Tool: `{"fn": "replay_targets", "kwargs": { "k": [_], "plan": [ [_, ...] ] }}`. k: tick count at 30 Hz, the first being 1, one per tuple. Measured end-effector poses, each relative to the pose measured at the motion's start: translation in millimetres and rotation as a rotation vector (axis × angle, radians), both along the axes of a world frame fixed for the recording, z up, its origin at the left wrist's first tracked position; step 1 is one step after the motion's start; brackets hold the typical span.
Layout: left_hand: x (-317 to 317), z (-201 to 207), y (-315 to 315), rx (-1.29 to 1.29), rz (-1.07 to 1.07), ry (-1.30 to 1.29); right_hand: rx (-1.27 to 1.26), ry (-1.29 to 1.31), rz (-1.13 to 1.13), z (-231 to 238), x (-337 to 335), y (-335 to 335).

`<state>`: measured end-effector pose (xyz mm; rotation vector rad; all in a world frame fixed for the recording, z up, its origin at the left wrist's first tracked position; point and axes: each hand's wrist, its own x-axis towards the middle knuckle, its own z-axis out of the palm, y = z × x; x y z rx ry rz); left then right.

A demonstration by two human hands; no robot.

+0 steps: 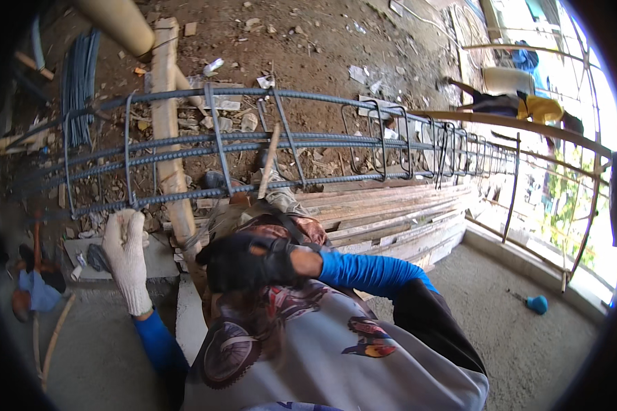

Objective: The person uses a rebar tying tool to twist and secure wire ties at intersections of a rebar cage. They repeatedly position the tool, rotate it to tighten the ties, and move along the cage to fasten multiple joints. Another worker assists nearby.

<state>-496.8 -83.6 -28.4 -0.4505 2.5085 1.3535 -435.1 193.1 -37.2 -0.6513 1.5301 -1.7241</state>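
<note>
Steel rebar cage across the upper frame

Ribbed grey bars and square stirrups form a long rebar cage (267, 147) curving from left to right. Left hand (127, 257), white-gloved, closes its grip on the lowest bar. Right hand (243, 264), black-gloved, sits at centre; whether its grip holds anything cannot be told.

Long grey rebar cage (253, 144) lies horizontally, stirrups upright.

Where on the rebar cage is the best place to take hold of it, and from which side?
Probably on the nearest lower long bar of the rebar cage, in a bare stretch between two stirrups, coming from the person's side with fingers wrapping over the bar. The left hand in a white glove already reaches there; the bar lies level, ribbed and thin enough to close around.
</note>
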Motion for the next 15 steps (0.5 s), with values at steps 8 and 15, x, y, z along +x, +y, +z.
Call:
{"fn": "replay_targets", "kwargs": {
  "k": [8,15],
  "plan": [
    [9.6,-30.8,11.9,0.142,0.211,0.061,-0.073,0.366,-0.56,36.8,21.3,56.7],
    [19.1,-48.0,15.6,0.008,0.187,0.099,-0.001,-0.282,-0.306,37.9,42.1,164.5]
  ]
}}
